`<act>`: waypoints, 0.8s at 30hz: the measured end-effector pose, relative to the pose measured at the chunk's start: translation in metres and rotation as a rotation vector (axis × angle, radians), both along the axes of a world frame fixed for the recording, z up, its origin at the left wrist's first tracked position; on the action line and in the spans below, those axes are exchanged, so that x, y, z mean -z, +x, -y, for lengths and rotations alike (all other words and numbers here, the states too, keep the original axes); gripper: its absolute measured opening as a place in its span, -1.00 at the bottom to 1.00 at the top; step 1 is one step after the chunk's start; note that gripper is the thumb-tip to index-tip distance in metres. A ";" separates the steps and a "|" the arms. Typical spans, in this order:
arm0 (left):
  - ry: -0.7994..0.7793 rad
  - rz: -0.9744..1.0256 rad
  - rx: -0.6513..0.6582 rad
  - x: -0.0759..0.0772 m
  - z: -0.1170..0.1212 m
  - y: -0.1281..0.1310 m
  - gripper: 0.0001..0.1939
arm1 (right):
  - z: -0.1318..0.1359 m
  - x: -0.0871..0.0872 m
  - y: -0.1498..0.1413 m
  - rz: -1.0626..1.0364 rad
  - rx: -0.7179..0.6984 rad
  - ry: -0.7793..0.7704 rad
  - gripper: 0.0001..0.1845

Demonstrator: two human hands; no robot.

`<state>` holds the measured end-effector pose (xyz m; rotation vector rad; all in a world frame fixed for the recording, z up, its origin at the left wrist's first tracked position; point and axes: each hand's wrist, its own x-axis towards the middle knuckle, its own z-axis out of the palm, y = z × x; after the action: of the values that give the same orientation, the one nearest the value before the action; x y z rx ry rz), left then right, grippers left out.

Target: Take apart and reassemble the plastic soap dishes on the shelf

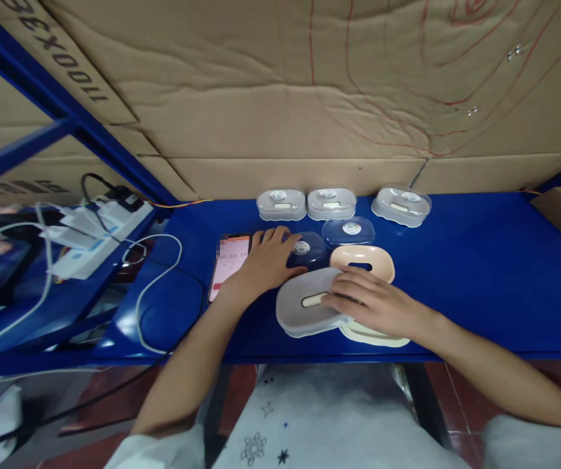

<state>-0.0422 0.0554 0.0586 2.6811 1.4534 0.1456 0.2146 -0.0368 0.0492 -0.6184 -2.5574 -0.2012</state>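
Evidently, one grey box (299,309) in the right hand (379,303).
Its fingers grasp the box's right end, near the front edge of the table (480,286); thumb and forefinger of the left hand (269,260) flank a lid (310,249), whether gripping, I cannot tell.

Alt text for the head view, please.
A person's right hand has its fingers on a grey oval piece while the left hand touches a clear lid on a blue table. A peach piece and a cream piece lie nearby. Three grey boxes stand behind; a phone showing a timer lies left.
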 end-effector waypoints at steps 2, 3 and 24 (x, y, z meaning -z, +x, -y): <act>-0.073 0.058 0.023 0.001 0.000 -0.003 -0.29 | 0.000 0.000 -0.001 -0.005 -0.020 -0.024 -0.65; -0.105 0.082 0.029 0.000 0.000 -0.004 -0.31 | 0.000 0.000 -0.001 -0.008 -0.030 -0.033 -0.64; -0.973 0.863 0.340 -0.034 0.017 -0.010 -0.23 | -0.001 -0.007 0.009 -0.553 0.331 -0.134 -0.33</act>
<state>-0.0518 0.0388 0.0925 1.6559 0.5447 0.3823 0.2238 -0.0354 0.0560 -0.9930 -1.9385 0.0320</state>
